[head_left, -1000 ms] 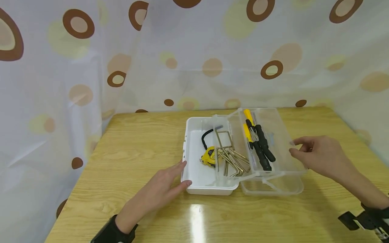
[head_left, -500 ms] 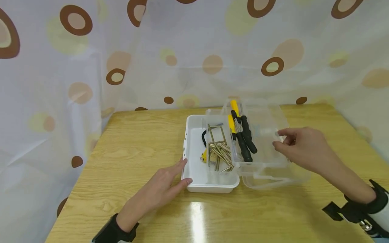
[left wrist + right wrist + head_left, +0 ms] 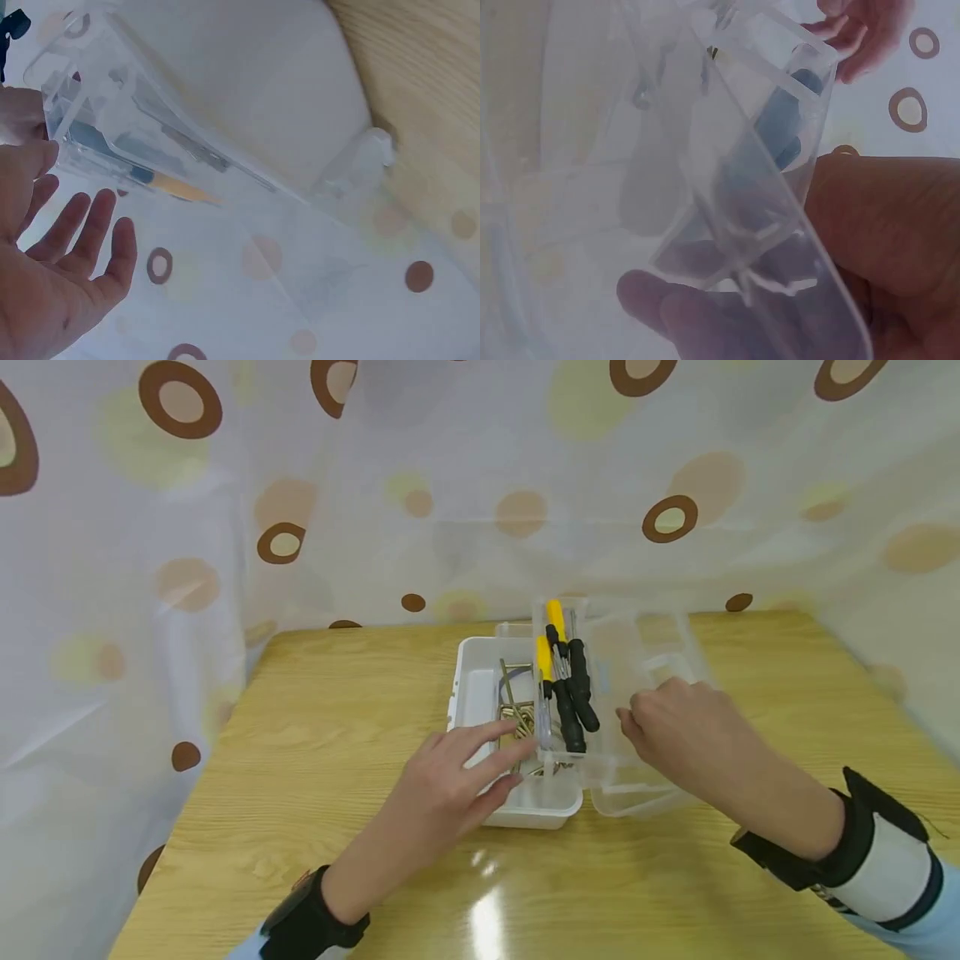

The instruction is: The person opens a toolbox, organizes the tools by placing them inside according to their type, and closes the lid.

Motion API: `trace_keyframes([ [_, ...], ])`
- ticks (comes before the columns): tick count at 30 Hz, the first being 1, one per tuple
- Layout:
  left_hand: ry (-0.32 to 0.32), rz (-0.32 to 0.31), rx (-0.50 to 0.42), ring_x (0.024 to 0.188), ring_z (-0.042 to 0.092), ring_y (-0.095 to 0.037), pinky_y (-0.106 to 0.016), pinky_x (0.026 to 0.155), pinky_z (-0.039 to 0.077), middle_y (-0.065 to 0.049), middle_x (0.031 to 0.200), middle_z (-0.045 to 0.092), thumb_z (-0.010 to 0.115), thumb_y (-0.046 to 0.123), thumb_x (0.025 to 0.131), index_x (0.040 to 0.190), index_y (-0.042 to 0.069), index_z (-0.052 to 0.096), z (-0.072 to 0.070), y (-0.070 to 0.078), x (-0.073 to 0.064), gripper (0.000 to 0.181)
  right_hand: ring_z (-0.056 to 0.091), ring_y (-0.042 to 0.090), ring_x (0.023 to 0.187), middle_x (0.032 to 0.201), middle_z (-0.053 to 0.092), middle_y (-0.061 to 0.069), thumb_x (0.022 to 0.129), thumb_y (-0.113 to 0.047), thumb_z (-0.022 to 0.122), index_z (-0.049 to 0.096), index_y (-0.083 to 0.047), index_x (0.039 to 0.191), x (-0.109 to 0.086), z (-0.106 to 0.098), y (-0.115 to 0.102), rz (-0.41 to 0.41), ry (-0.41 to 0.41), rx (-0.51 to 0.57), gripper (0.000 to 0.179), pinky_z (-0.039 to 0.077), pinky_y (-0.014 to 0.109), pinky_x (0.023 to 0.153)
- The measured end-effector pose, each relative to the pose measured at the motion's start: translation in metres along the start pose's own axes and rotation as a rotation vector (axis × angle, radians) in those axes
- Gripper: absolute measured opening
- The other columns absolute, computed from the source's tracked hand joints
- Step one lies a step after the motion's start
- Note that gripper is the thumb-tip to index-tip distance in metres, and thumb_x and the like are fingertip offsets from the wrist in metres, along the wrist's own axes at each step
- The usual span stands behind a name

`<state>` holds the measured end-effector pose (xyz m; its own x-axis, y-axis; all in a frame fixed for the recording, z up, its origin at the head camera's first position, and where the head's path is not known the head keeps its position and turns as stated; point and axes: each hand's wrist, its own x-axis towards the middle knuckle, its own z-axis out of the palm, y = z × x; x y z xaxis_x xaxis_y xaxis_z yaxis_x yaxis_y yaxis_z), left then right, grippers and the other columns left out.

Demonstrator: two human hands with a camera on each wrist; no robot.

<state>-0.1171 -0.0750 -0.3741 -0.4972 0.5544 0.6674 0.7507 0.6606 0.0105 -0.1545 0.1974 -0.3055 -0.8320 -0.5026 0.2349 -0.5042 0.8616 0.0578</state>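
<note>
My right hand [image 3: 686, 735] grips a clear plastic tray [image 3: 598, 770] by its right side; in the right wrist view its fingers [image 3: 705, 319] show around the clear wall. In the tray lie several screwdrivers [image 3: 568, 718] with black and yellow handles. The tray hangs over the right part of a white toolbox base [image 3: 536, 818]. Bent brass-coloured rods [image 3: 510, 685] show at its left, partly covered by the tray. My left hand [image 3: 453, 781] holds nothing; its spread fingers reach over the base's near left side toward the tray, as the left wrist view shows too.
A see-through lid [image 3: 652, 639] stands out to the right behind my right hand. The box rests on a wooden table [image 3: 322, 727], with a patterned cloth [image 3: 450, 460] hanging along the back and sides.
My right hand has moved the clear tray leftward over the white base, covering the tape measure and most of the rods. My left hand has left the base's left rim and reached right.
</note>
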Motion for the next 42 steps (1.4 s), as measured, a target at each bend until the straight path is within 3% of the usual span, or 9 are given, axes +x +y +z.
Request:
trace_keyframes([
  [2, 0.059, 0.071, -0.003, 0.105, 0.072, -0.016, -0.029, 0.083, 0.058, -0.003, 0.122, 0.072, 0.079, 0.022, 0.091, 0.122, 0.018, 0.074, 0.005, 0.005, 0.016, 0.031, 0.033, 0.014, 0.041, 0.05, 0.033, -0.002, 0.097, -0.013, 0.066, 0.041, -0.015, 0.055, 0.0, -0.003, -0.001, 0.007, -0.002, -0.044, 0.048, 0.025, 0.026, 0.041],
  [5, 0.07, 0.08, -0.027, 0.103, 0.072, -0.014, -0.024, 0.088, 0.057, -0.001, 0.112, 0.073, 0.079, 0.02, 0.091, 0.111, 0.014, 0.077, 0.008, 0.01, 0.026, 0.021, 0.037, 0.016, 0.039, 0.05, 0.037, 0.0, 0.095, -0.017, 0.069, 0.045, -0.012, 0.061, 0.001, -0.005, -0.003, 0.004, 0.031, -0.096, 0.042, 0.028, 0.028, 0.038],
  [8, 0.05, 0.048, -0.049, 0.102, 0.072, -0.013, -0.022, 0.092, 0.057, -0.001, 0.109, 0.073, 0.08, 0.019, 0.09, 0.106, 0.011, 0.076, 0.006, 0.012, 0.025, 0.018, 0.045, 0.021, 0.041, 0.054, 0.048, 0.005, 0.091, -0.019, 0.074, 0.056, -0.007, 0.07, 0.0, -0.007, 0.001, -0.037, 0.195, -0.112, 0.029, 0.035, 0.033, 0.037],
  [13, 0.035, 0.023, -0.086, 0.099, 0.072, -0.013, -0.019, 0.092, 0.056, -0.002, 0.109, 0.072, 0.079, 0.017, 0.091, 0.105, 0.008, 0.075, 0.004, 0.01, 0.022, 0.018, 0.068, 0.035, 0.07, 0.1, 0.074, 0.018, 0.084, -0.018, 0.078, 0.075, -0.004, 0.108, -0.005, -0.014, 0.03, -0.059, 0.412, 0.09, 0.028, 0.048, 0.044, 0.05],
  [17, 0.036, -0.028, -0.11, 0.096, 0.072, -0.012, -0.017, 0.088, 0.057, -0.002, 0.108, 0.071, 0.079, 0.014, 0.091, 0.105, 0.008, 0.076, 0.001, 0.007, 0.018, 0.016, 0.067, 0.033, 0.096, 0.131, 0.066, 0.017, 0.086, -0.013, 0.079, 0.073, -0.008, 0.122, -0.009, -0.01, 0.058, -0.007, 0.336, 0.329, 0.037, 0.052, 0.025, 0.071],
  [21, 0.046, -0.077, -0.159, 0.095, 0.072, -0.011, -0.016, 0.086, 0.057, -0.003, 0.109, 0.07, 0.078, 0.012, 0.091, 0.105, 0.008, 0.075, 0.0, 0.005, 0.013, 0.015, 0.063, 0.02, 0.108, 0.144, 0.061, 0.008, 0.095, -0.014, 0.071, 0.071, -0.016, 0.129, -0.008, 0.0, 0.064, -0.006, 0.288, 0.503, 0.034, 0.039, 0.008, 0.077],
  [29, 0.089, -0.152, -0.231, 0.1, 0.074, -0.015, -0.018, 0.084, 0.058, -0.006, 0.111, 0.071, 0.082, 0.01, 0.086, 0.103, 0.006, 0.077, 0.0, 0.004, -0.006, 0.019, 0.043, -0.005, 0.142, 0.146, 0.061, -0.004, 0.099, -0.01, 0.066, 0.066, -0.024, 0.137, -0.003, 0.007, 0.051, -0.077, 0.319, 0.671, 0.041, 0.03, 0.004, 0.106],
  [35, 0.026, -0.255, -0.34, 0.105, 0.073, -0.017, -0.023, 0.086, 0.059, -0.005, 0.116, 0.071, 0.081, 0.01, 0.087, 0.108, 0.007, 0.076, -0.006, -0.003, -0.022, 0.021, 0.037, 0.012, 0.152, 0.151, 0.056, 0.0, 0.1, -0.005, 0.06, 0.065, -0.018, 0.139, 0.008, 0.014, 0.036, -0.21, 0.291, 0.718, 0.041, 0.028, 0.013, 0.118],
  [42, 0.016, -0.398, -0.373, 0.115, 0.071, -0.019, -0.037, 0.094, 0.059, -0.003, 0.123, 0.072, 0.073, 0.014, 0.095, 0.116, 0.007, 0.075, -0.01, -0.017, -0.032, 0.023, 0.024, 0.028, 0.158, 0.159, 0.047, 0.004, 0.108, -0.02, 0.046, 0.062, -0.017, 0.141, 0.036, 0.02, 0.006, -0.302, 0.205, 0.635, 0.037, 0.02, 0.054, 0.127],
])
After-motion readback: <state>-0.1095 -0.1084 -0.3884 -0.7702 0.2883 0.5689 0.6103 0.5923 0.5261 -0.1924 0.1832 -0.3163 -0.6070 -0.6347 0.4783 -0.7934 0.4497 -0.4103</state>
